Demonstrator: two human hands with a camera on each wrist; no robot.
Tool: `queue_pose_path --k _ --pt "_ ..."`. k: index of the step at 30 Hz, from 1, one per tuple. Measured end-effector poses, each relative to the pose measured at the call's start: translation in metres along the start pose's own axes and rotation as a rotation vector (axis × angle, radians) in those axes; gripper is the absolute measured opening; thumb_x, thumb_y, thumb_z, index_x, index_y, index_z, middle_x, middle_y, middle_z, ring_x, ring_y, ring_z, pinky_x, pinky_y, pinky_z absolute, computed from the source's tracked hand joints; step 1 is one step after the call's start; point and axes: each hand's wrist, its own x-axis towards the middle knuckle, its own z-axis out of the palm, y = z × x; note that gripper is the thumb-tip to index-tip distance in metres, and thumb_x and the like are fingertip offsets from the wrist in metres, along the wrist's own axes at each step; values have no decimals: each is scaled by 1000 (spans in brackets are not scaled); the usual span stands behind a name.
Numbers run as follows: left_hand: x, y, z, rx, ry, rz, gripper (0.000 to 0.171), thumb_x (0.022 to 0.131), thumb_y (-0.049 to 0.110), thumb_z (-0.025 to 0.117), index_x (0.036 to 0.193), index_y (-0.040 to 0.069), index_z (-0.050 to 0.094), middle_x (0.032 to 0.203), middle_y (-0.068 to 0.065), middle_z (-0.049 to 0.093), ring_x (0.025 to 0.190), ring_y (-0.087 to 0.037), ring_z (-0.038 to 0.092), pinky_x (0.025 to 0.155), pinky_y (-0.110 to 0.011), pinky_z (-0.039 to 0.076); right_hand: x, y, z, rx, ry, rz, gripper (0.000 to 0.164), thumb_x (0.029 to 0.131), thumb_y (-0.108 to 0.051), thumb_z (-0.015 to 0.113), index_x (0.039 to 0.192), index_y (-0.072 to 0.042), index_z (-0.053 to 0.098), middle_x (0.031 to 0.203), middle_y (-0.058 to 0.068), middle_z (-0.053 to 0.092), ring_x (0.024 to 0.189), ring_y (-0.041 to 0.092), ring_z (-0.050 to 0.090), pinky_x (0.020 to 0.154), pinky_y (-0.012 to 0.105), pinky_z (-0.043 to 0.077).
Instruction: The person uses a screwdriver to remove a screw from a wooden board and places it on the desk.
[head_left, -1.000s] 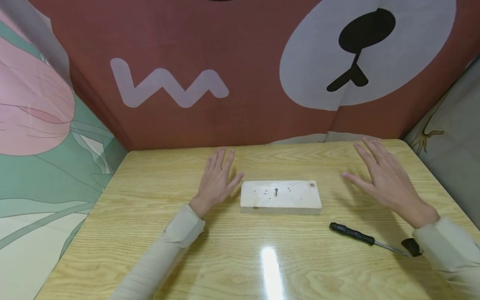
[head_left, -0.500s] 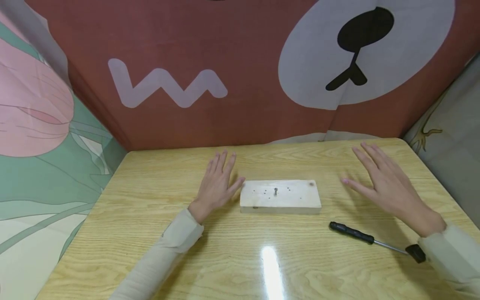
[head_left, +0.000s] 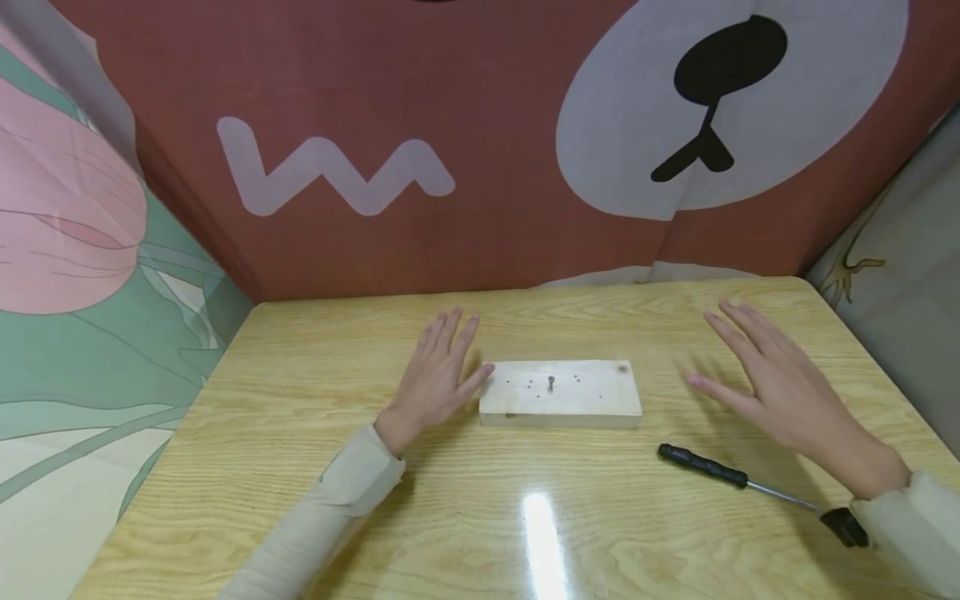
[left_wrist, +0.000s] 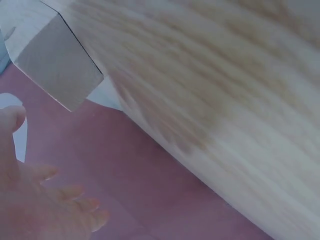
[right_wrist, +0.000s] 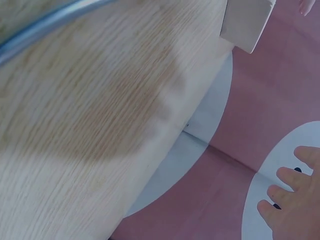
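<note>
The left hand [head_left: 429,385], fingers extended and apart, was left of the head view's centre, its thumb tip at the upper left corner of a wooden block [head_left: 577,400]; contact was unclear. The block lay mid-frame on the bench [head_left: 450,533], a screw [head_left: 551,384] upright in it. The right hand [head_left: 787,396], likewise splayed, was at right, above a black-handled screwdriver [head_left: 731,476].

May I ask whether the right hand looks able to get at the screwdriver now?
Probably yes: the right hand holds nothing, and the screwdriver lies close by, its handle uncovered.
</note>
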Motion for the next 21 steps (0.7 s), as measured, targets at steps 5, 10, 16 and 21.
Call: queue_pose_path --k 5,10,16,21 --pt "-3 3 1 6 -12 21 72 103 49 45 159 9 22 163 -23 19 152 -40 17 124 -54 16 -5 -1 -1 7 -5 -3 90 88 -41 73 159 -16 24 165 16 19 154 35 11 121 63 12" --pt "-6 5 2 0 -18 43 73 102 49 46 158 9 23 163 -23 22 151 -41 20 124 -54 17 -10 -3 -1 14 -7 -10 88 88 -39 74 158 -14 27 165 16 20 153 38 15 117 68 17" --pt "-9 6 2 -24 -11 86 74 101 46 50 158 7 24 162 -23 24 151 -41 22 123 -55 18 -16 -5 1 18 -20 -15 88 88 -39 74 158 -15 26 165 16 20 152 39 17 116 67 19" --pt "-10 7 2 -31 -25 106 75 102 46 51 158 5 22 163 -22 21 153 -36 19 126 -50 14 -19 -6 2 34 -30 -11 89 87 -38 75 158 -16 26 165 14 20 152 39 18 117 67 19"
